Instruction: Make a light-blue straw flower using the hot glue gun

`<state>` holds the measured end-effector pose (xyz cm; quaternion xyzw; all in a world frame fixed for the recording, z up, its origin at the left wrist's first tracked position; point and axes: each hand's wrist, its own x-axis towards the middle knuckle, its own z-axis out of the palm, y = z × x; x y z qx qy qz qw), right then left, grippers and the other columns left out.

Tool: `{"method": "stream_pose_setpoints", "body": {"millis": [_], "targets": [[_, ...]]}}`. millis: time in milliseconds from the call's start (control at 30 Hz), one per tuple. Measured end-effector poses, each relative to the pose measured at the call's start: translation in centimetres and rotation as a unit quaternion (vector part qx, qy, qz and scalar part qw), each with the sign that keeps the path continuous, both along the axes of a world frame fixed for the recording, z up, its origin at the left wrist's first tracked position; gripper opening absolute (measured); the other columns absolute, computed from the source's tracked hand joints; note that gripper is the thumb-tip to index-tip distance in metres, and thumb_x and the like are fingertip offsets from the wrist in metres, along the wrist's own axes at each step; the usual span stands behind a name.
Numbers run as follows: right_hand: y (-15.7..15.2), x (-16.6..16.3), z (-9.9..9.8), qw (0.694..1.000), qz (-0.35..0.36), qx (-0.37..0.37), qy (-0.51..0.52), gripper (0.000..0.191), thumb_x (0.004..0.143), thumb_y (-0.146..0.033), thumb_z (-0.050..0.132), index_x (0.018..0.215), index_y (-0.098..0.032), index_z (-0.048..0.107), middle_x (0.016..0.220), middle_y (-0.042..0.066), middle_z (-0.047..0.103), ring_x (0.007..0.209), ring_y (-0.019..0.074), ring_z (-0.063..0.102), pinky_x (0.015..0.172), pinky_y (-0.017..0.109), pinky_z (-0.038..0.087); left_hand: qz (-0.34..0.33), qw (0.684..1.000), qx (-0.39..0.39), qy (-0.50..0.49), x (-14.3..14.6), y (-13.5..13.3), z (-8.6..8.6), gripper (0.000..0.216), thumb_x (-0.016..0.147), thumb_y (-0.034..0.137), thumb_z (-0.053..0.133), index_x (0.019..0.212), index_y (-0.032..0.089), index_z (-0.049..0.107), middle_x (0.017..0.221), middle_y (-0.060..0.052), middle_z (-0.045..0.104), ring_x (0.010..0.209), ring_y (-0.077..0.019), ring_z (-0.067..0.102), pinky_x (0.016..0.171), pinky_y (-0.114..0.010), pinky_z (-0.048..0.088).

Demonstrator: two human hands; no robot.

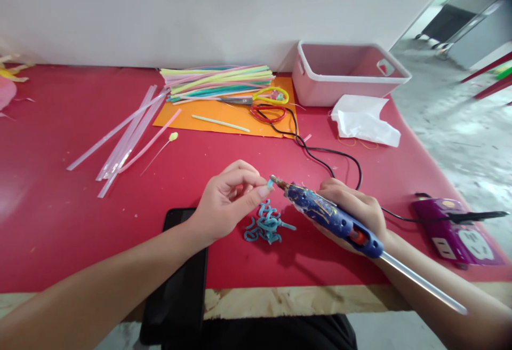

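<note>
Between thumb and forefinger, my left hand (232,195) pinches a small light-blue piece (270,183), apparently a bit of pipe cleaner. My right hand (356,211) is wrapped round a dark blue hot glue gun (332,214), its metal nozzle close to or touching the blue piece. A clear glue stick (424,281) juts from the gun's rear. Below the two hands, a heap of curled blue pipe cleaner pieces (267,226) lies on the red tabletop (224,152). A black phone or tablet (176,286) sits under my left forearm, over the table's front edge.
Behind are pastel pipe cleaners (216,80), yellow-and-red-handled scissors (268,105) and an orange sheet (176,118). Clear glue sticks (134,136) lie left; a pink bin (348,86) and white cloth (366,120) are back right. A black cord (356,160) runs near a purple power strip (460,232).
</note>
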<state>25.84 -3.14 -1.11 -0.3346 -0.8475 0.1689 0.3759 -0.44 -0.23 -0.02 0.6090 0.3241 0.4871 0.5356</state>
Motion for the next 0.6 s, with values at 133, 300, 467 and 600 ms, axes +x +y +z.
{"method": "stream_pose_setpoints", "body": {"millis": [133, 300, 467, 600], "targets": [[0.06, -0.19, 0.13, 1.000, 0.001, 0.006, -0.001, 0.024, 0.085, -0.015, 0.064, 0.109, -0.020, 0.062, 0.076, 0.003, 0.059, 0.067, 0.0173, 0.059, 0.061, 0.030, 0.052, 0.001, 1.000, 0.008, 0.006, 0.06, 0.01, 0.03, 0.012, 0.086, 0.025, 0.072, 0.075, 0.019, 0.071, 0.079, -0.001, 0.055, 0.066, -0.0104, 0.051, 0.055, -0.022, 0.040], [0.06, -0.27, 0.38, 1.000, 0.016, 0.007, -0.006, 0.023, 0.088, -0.019, 0.062, 0.111, -0.022, 0.061, 0.074, 0.002, 0.060, 0.066, 0.0174, 0.058, 0.063, 0.031, 0.052, 0.006, 1.000, 0.001, 0.003, 0.09, -0.01, 0.13, 0.013, 0.085, 0.026, 0.073, 0.074, 0.019, 0.071, 0.078, -0.001, 0.055, 0.066, -0.0107, 0.050, 0.054, -0.022, 0.040], [0.09, -0.33, 0.56, 0.999, 0.030, 0.011, -0.014, 0.022, 0.091, -0.021, 0.057, 0.113, -0.022, 0.059, 0.074, 0.003, 0.060, 0.065, 0.0175, 0.056, 0.064, 0.033, 0.050, 0.001, 1.000, -0.011, -0.012, 0.11, 0.08, -0.01, 0.011, 0.084, 0.026, 0.074, 0.076, 0.019, 0.072, 0.079, -0.001, 0.055, 0.064, -0.0095, 0.049, 0.054, -0.022, 0.040], [0.10, -0.40, 0.64, 0.999, 0.028, 0.017, -0.015, 0.022, 0.093, -0.022, 0.053, 0.113, -0.022, 0.060, 0.072, 0.003, 0.059, 0.064, 0.0180, 0.056, 0.064, 0.033, 0.050, -0.001, 1.000, -0.011, -0.011, 0.06, 0.08, -0.20, 0.009, 0.085, 0.026, 0.074, 0.078, 0.020, 0.073, 0.080, -0.001, 0.055, 0.065, -0.0093, 0.049, 0.055, -0.022, 0.040]]}}
